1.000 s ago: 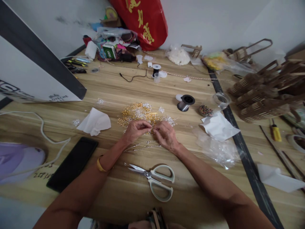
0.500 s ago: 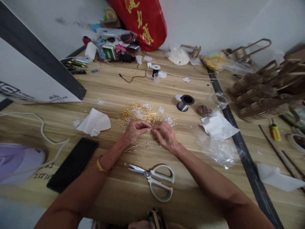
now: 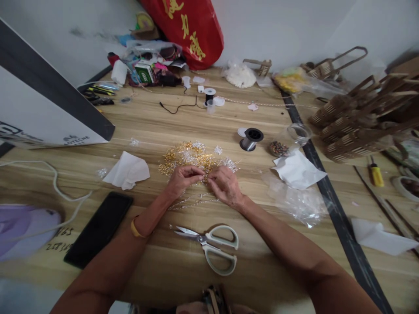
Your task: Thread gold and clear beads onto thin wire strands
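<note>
My left hand [image 3: 185, 179] and my right hand [image 3: 224, 184] meet fingertip to fingertip at the near edge of a pile of gold and silver jewelry findings [image 3: 190, 157]. Both are closed in a pinch; whatever lies between the fingers is too small to make out. Just below the hands, thin silver chains [image 3: 191, 202] lie on the wooden table. Nearer to me rest scissors [image 3: 204, 240] with pale handles, blades partly apart and pointing left. Silver pins [image 3: 230, 164] fan out beyond my right fingers.
A black phone [image 3: 100, 229] and white paper [image 3: 127, 170] lie to the left. On the right are a wire spool [image 3: 251, 139], a tipped jar [image 3: 298, 134] with dark beads [image 3: 278, 148], clear plastic bags [image 3: 297, 200] and stacked brown baskets [image 3: 353, 122]. A large white box [image 3: 49, 100] stands at left.
The view has shifted slightly, so the table things sit a little further left. My hands stay pinched together over the same spot, with the fingertips slightly moved.
</note>
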`<state>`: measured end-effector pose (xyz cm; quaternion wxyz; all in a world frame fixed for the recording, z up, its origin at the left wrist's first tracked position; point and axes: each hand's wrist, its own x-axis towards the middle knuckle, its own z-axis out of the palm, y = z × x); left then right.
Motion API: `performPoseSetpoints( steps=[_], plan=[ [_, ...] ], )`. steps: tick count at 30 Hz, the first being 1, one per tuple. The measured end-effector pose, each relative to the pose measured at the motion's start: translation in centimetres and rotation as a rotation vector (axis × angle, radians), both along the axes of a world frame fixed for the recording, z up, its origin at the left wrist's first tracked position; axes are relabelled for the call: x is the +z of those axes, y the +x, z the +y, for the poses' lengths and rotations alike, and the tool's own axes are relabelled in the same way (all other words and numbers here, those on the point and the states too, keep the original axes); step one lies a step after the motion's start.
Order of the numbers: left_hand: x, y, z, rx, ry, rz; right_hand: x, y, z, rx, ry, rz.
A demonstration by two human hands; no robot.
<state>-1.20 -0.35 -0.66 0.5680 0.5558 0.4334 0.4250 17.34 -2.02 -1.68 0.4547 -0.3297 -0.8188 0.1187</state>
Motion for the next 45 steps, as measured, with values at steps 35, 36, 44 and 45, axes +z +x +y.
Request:
performPoseSetpoints(
  steps=[35, 36, 44, 45],
  plan=[
    [0.40, 0.21, -0.16, -0.030, 0.011, -0.003, -0.05, -0.16, 0.10, -0.015, 0.012, -0.030],
    [0.41, 0.23, -0.17, -0.033, 0.010, -0.006, -0.06, -0.16, 0.10, -0.015, 0.012, -0.029],
    [0.47, 0.28, -0.30, -0.043, -0.023, -0.010, 0.02, -0.14, 0.09, -0.014, 0.003, -0.023],
    [0.49, 0.28, -0.31, -0.045, -0.028, -0.010, 0.02, -0.13, 0.10, -0.014, 0.002, -0.022]
  ],
)
